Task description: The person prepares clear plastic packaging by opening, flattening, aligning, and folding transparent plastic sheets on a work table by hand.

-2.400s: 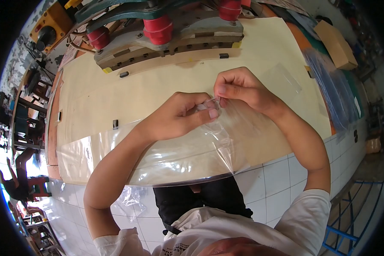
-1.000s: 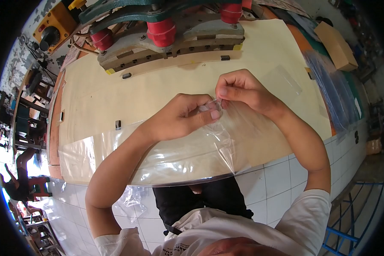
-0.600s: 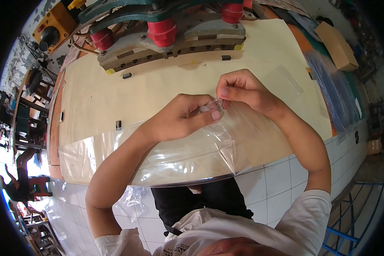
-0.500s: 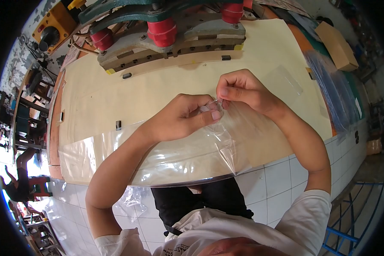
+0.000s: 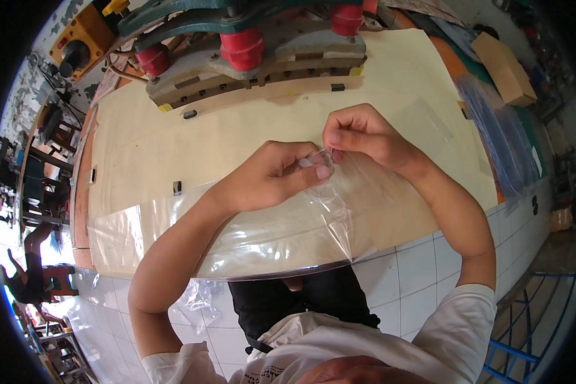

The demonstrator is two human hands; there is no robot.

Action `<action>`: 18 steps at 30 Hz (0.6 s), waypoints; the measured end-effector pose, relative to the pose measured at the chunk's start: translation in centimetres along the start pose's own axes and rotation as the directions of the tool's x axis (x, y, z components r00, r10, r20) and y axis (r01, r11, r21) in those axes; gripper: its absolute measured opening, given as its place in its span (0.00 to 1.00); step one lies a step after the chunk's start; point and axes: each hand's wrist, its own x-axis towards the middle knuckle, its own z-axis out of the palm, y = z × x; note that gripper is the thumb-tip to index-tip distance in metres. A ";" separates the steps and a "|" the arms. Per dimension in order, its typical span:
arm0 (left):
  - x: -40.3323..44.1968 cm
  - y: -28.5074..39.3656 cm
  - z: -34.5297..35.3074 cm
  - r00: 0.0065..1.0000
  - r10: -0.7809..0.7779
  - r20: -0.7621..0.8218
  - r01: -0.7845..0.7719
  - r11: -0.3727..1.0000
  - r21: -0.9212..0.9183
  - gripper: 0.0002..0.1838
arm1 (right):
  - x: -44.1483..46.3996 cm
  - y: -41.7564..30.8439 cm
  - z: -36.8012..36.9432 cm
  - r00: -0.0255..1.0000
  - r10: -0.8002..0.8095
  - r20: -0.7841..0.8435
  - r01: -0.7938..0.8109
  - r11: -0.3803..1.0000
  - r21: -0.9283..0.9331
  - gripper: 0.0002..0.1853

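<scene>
A clear plastic sheet (image 5: 269, 240) spreads along the near side of the table and hangs slightly over its front edge. Near the middle, my left hand (image 5: 275, 176) pinches a gathered bit of this film between thumb and fingers. My right hand (image 5: 361, 134) is closed at the same spot, thumb against curled fingertips, gripping the film's edge just beside the left thumb. Creases run from the pinched part down toward the table's edge. The fingertips of the right hand are partly hidden.
A machine head with red insulators (image 5: 242, 50) and a grey metal die (image 5: 256, 64) stands across the table's far side. Small black blocks (image 5: 177, 187) sit on the cream sheet (image 5: 141, 153). Stacked clear film (image 5: 499, 141) and a cardboard box (image 5: 504, 70) lie at right.
</scene>
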 end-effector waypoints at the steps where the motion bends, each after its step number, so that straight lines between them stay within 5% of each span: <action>1: 0.0 0.0 0.0 1.000 -0.002 0.003 0.002 1.000 -0.017 0.15 | 0.0 0.0 0.0 1.000 -0.001 0.000 0.001 1.000 0.012 0.12; 18: -0.1 -0.1 0.0 0.999 -0.039 -0.012 0.039 0.999 0.007 0.13 | 0.2 0.4 0.4 0.999 -0.015 -0.037 0.014 1.000 -0.027 0.14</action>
